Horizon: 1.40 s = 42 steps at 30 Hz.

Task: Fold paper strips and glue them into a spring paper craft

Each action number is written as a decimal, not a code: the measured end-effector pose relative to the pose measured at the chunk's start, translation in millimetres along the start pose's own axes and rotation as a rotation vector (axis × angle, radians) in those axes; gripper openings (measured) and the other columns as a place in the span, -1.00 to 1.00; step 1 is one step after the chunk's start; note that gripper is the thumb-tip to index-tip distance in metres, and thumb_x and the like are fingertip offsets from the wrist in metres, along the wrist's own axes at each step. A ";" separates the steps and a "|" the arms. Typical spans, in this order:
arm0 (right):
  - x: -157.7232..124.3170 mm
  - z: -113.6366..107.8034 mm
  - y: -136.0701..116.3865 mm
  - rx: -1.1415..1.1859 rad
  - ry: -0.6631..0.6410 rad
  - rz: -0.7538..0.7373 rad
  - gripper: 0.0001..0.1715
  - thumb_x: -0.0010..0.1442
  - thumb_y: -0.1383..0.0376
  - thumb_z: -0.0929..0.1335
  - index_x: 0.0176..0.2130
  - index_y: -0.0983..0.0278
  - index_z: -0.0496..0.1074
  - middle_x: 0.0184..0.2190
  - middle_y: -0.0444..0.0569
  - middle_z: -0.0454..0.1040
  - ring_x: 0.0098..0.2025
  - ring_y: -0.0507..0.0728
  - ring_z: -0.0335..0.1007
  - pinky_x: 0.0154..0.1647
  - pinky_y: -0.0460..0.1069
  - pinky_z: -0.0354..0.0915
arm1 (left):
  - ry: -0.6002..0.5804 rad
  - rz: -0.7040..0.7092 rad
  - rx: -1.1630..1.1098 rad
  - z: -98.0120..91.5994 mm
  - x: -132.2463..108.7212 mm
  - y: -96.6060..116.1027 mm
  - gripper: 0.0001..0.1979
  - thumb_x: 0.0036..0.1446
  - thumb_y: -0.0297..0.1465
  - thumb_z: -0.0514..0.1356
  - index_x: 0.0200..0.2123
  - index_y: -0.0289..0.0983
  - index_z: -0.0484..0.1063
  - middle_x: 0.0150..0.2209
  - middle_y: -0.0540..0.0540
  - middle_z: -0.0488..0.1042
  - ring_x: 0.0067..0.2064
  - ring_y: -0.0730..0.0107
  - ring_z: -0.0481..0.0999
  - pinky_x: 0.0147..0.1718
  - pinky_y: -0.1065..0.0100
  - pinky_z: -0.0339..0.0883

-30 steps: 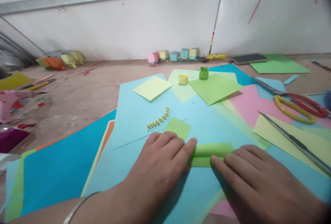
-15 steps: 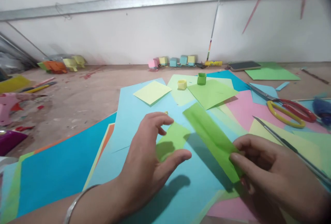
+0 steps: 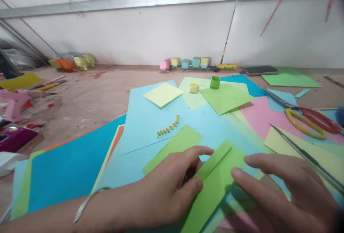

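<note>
A folded green paper strip [image 3: 215, 179] lies at the near edge on a big light-blue sheet [image 3: 150, 125]. My left hand [image 3: 166, 186] pinches the strip's left edge between thumb and forefinger. My right hand [image 3: 282, 186] rests on the strip's right side with its fingers stretched out flat. A second green piece [image 3: 174, 145] lies just beyond my left hand. A small yellow zigzag-folded strip [image 3: 168, 128] sits behind it.
Red-and-yellow scissors [image 3: 306, 116] and a metal ruler [image 3: 306, 156] lie to the right. Coloured sheets cover the floor; small yellow [image 3: 194, 87] and green [image 3: 215, 82] paper boxes stand behind. A row of paper cubes [image 3: 185, 63] lines the wall. A phone [image 3: 260, 70] lies at the far right.
The green strip, lifted by my right hand half a second ago, now lies flat again. My left hand has come back onto it and pinches its edge; my right hand has let go and spread out.
</note>
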State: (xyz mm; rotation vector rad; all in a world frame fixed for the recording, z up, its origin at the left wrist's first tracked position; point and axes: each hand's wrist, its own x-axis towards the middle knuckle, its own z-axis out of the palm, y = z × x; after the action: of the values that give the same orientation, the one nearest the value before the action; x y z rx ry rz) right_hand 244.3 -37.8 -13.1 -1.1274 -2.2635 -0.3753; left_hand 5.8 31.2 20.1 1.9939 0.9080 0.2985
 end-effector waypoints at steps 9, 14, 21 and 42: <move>10.6 7.9 9.8 0.036 -0.067 -0.139 -0.85 0.22 0.41 0.29 -0.24 0.27 0.45 -0.33 -0.01 0.48 -0.30 0.15 0.33 -0.26 0.10 0.22 | 0.282 0.375 0.532 7.3 2.9 -15.7 -0.87 0.29 -0.42 0.09 -0.19 -0.26 0.44 -0.28 -0.09 0.48 -0.27 0.27 0.41 -0.29 0.27 0.28; 17.2 6.8 13.9 0.093 -0.190 -0.077 -0.73 0.24 0.50 0.19 -0.29 0.27 0.42 -0.45 -0.03 0.41 -0.36 0.13 0.27 -0.30 0.08 0.14 | 0.220 0.412 0.736 18.1 -3.8 -16.3 -0.71 0.25 -0.31 0.15 -0.52 -0.26 0.37 -0.53 -0.02 0.35 -0.48 0.33 0.26 -0.49 0.28 0.09; 7.9 6.6 10.5 0.174 -0.285 0.020 -0.74 0.24 0.46 0.23 -0.46 0.25 0.33 -0.48 -0.07 0.31 -0.40 0.11 0.14 -0.35 0.06 0.01 | 0.146 0.400 0.778 21.8 -7.9 -21.7 -0.80 0.18 -0.57 0.09 -0.48 -0.27 0.35 -0.49 -0.04 0.36 -0.49 0.32 0.23 -0.51 0.26 0.03; 3.4 15.0 5.1 0.271 -0.283 0.140 -0.72 0.27 0.44 0.23 -0.45 0.26 0.36 -0.49 -0.08 0.27 -0.42 0.09 0.11 -0.40 0.03 -0.03 | 0.171 0.462 0.749 24.3 -4.1 -22.0 -0.73 0.29 -0.57 -0.04 -0.42 -0.27 0.34 -0.47 -0.03 0.35 -0.45 0.30 0.21 -0.47 0.26 -0.01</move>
State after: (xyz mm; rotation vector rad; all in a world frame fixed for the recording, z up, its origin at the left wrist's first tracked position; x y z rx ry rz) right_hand 241.1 -25.3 -22.9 -1.2468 -2.3651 0.1533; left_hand 5.0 20.2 -11.0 2.9165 0.7028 0.4332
